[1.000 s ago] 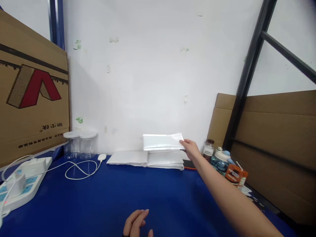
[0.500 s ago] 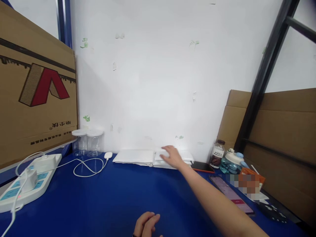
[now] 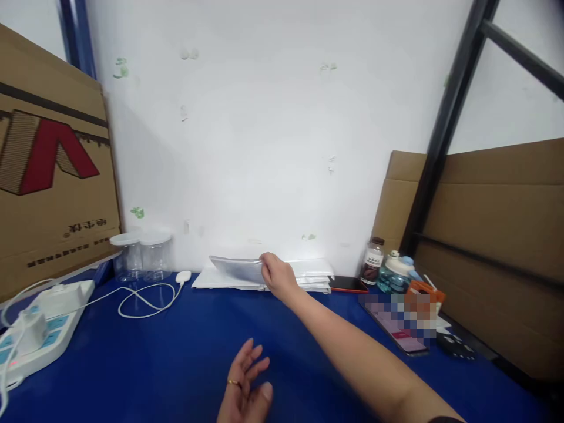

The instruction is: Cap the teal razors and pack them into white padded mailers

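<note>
My right hand (image 3: 279, 277) reaches to the back of the blue table, its fingers closed on the right end of a thin, flat white packet (image 3: 237, 268). The packet is lifted and tilted above a left stack of similar white packets (image 3: 208, 279). Just behind and right of that hand lies a right stack of white packets (image 3: 314, 271). Whether the packet is paper or plastic I cannot tell. My left hand (image 3: 245, 382), with a ring on one finger, hovers over the near part of the table with its fingers apart and nothing in it.
On the left are a power strip (image 3: 66, 335) with a white cable, two lidded clear jars (image 3: 155, 258) and a large carton (image 3: 57, 194). Phones (image 3: 348, 285), a brown-capped bottle (image 3: 372, 261) and a blue water bottle (image 3: 394, 276) stand or lie on the right.
My right hand has moved left and closed on a white packet, now raised off the stacks. My left hand has come further into view with its fingers spreading. The view has shifted slightly.
</note>
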Motion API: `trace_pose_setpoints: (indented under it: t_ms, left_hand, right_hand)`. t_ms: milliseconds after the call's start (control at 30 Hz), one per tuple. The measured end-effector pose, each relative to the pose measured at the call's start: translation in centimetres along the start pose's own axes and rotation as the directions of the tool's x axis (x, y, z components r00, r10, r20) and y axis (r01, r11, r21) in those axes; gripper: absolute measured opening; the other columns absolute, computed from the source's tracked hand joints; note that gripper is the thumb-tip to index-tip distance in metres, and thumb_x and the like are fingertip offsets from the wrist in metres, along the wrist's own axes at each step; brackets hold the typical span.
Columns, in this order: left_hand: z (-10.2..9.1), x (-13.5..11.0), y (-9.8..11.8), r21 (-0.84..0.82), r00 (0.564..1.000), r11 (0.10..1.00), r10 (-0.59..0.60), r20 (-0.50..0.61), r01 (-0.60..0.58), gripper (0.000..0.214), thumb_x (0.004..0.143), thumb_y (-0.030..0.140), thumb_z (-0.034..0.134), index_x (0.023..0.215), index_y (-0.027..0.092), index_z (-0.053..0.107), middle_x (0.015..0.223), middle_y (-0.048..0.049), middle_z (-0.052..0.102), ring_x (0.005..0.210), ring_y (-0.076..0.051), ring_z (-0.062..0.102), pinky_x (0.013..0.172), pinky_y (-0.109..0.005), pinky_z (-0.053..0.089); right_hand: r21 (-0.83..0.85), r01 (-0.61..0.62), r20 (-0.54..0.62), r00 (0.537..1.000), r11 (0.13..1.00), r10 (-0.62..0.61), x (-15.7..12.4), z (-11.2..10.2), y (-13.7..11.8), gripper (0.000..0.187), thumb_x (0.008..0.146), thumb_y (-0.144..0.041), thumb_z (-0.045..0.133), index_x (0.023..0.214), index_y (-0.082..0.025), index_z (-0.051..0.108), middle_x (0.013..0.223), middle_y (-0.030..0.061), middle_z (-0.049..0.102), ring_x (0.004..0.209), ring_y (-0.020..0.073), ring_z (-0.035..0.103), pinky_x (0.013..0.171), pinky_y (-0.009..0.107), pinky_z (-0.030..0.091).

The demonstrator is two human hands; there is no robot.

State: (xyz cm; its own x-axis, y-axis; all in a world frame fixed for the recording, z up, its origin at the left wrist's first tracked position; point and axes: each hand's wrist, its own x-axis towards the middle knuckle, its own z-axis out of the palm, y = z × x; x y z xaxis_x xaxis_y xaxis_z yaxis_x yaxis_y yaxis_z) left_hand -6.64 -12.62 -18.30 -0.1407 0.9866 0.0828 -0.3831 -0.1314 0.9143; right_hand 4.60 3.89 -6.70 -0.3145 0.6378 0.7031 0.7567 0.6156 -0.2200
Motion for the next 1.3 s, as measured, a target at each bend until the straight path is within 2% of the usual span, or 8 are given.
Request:
trace_pose_setpoints:
  t_ms: [133, 300, 467, 600, 700, 1033, 1100, 1300]
  left_hand:
    - [3.5, 0.2, 2.0, -0.490, 0.926, 0.786, -0.332, 0.182, 0.378, 0.059, 0.076, 0.040, 0.057, 0.130, 0.020, 0.042, 0.129, -0.0154, 0.051, 0.120, -0.028, 0.048, 0.099, -0.043, 0.039]
    - [7.6, -0.9, 2.9, -0.729, 0.982, 0.659, -0.145, 0.119, 0.186, 0.051, 0.080, 0.049, 0.048, 0.128, 0.034, 0.045, 0.127, -0.0032, 0.055, 0.125, -0.026, 0.043, 0.104, -0.046, 0.034]
    - [9.6, -0.2, 4.4, -0.653, 0.996, 0.757, 0.052, 0.078, 0.012, 0.055, 0.071, 0.049, 0.057, 0.121, 0.026, 0.053, 0.127, -0.0047, 0.055, 0.123, -0.028, 0.043, 0.101, -0.040, 0.038]
    - [12.3, 2.2, 6.5, -0.421, 0.980, 0.894, 0.195, 0.051, -0.155, 0.049, 0.067, 0.043, 0.065, 0.109, 0.016, 0.059, 0.121, -0.0106, 0.057, 0.114, -0.030, 0.050, 0.097, -0.042, 0.040]
    - [14.4, 4.0, 7.9, -0.269, 0.954, 0.919, 0.301, 0.004, -0.289, 0.044, 0.067, 0.037, 0.069, 0.105, 0.017, 0.057, 0.113, -0.0085, 0.059, 0.110, -0.025, 0.053, 0.098, -0.039, 0.039]
    - [16.1, 6.6, 9.7, -0.151, 0.889, 0.878, 0.457, -0.014, -0.454, 0.041, 0.070, 0.032, 0.070, 0.105, 0.021, 0.053, 0.107, -0.0054, 0.061, 0.093, -0.017, 0.060, 0.084, -0.032, 0.047]
    - [15.6, 7.0, 9.7, -0.174, 0.880, 0.865, 0.473, -0.036, -0.472, 0.041, 0.069, 0.031, 0.070, 0.105, 0.022, 0.053, 0.108, -0.0053, 0.060, 0.093, -0.017, 0.061, 0.083, -0.032, 0.048]
    - [12.5, 8.5, 9.6, -0.252, 0.877, 0.841, 0.443, -0.187, -0.479, 0.037, 0.070, 0.029, 0.066, 0.104, 0.021, 0.053, 0.108, -0.0048, 0.059, 0.095, -0.019, 0.060, 0.082, -0.034, 0.050]
  right_hand:
    - [0.367, -0.091, -0.050, 0.992, 0.926, 0.117, -5.0, -5.5, -2.0, 0.023, 0.088, -0.020, 0.035, 0.098, -0.018, 0.055, 0.072, -0.0004, 0.056, 0.066, 0.0136, 0.051, 0.065, 0.023, 0.037]
    - [0.717, -0.407, 0.141, 0.880, 0.565, 0.454, -12.6, -9.6, -1.6, 0.017, 0.086, -0.032, 0.047, 0.085, -0.018, 0.057, 0.068, -0.0029, 0.053, 0.062, 0.0114, 0.047, 0.056, 0.021, 0.034]
    - [0.880, -0.438, 0.443, 0.619, -0.184, 0.648, -16.7, -8.0, -0.3, 0.022, 0.072, -0.032, 0.064, 0.088, -0.020, 0.054, 0.067, -0.0029, 0.059, 0.058, 0.0120, 0.053, 0.052, 0.020, 0.040]
    - [0.800, -0.350, 0.600, 0.467, -0.487, 0.649, -16.6, -6.0, 0.2, 0.019, 0.073, -0.031, 0.063, 0.086, -0.018, 0.058, 0.069, 0.0013, 0.065, 0.062, 0.0158, 0.061, 0.053, 0.023, 0.046]
    - [0.751, -0.296, 0.660, 0.375, -0.590, 0.652, -15.5, -5.4, 0.6, 0.022, 0.083, -0.038, 0.048, 0.088, -0.019, 0.057, 0.069, 0.0016, 0.066, 0.057, 0.0143, 0.062, 0.049, 0.023, 0.046]
    - [0.690, -0.414, 0.717, 0.287, -0.593, 0.635, -14.3, -4.8, 2.3, 0.025, 0.084, -0.043, 0.048, 0.081, -0.018, 0.050, 0.059, 0.0027, 0.060, 0.045, 0.0124, 0.057, 0.036, 0.017, 0.037]
    - [0.720, -0.512, 0.668, 0.328, -0.469, 0.668, -14.2, -4.5, 2.8, 0.025, 0.081, -0.043, 0.053, 0.077, -0.019, 0.049, 0.053, 0.0001, 0.056, 0.036, 0.0094, 0.048, 0.031, 0.015, 0.027]
    - [0.641, -0.738, 0.283, 0.483, 0.212, 0.828, -13.9, -4.1, 6.6, 0.034, 0.081, -0.049, 0.046, 0.063, -0.021, 0.040, 0.040, -0.0080, 0.034, 0.031, 0.0078, 0.031, 0.032, 0.019, 0.020]
